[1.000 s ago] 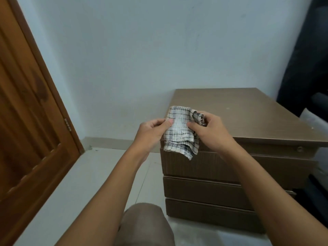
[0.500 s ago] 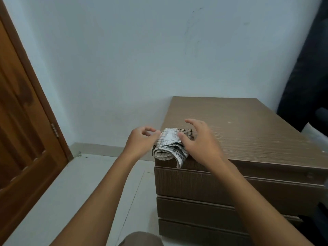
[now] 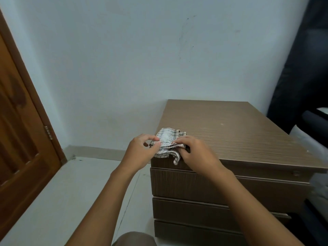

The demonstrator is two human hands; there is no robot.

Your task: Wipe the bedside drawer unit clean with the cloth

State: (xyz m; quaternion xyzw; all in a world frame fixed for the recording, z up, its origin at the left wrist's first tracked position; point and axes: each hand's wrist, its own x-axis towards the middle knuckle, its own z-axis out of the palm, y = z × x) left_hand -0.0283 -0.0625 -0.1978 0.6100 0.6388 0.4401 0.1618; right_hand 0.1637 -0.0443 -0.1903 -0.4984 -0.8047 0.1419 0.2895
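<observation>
A brown wood-grain bedside drawer unit (image 3: pixel 239 135) with three drawer fronts stands against the pale wall. A white checked cloth (image 3: pixel 167 139) lies bunched on its front left corner, one end hanging over the edge. My left hand (image 3: pixel 140 153) pinches the cloth's left side between thumb and fingers. My right hand (image 3: pixel 195 153) has its fingers curled onto the cloth's right side, gripping the folds.
A wooden door (image 3: pixel 19 139) with a hinge fills the left side. Pale floor tiles (image 3: pixel 71 192) stretch between door and drawer unit. Dark furniture (image 3: pixel 305 86) and a white item (image 3: pixel 308 139) crowd the right. My knee (image 3: pixel 133 239) shows at the bottom.
The cloth went from being held up in front of the unit to lying on its front left corner. Both hands now grip it again; half a second ago the right hand was spread.
</observation>
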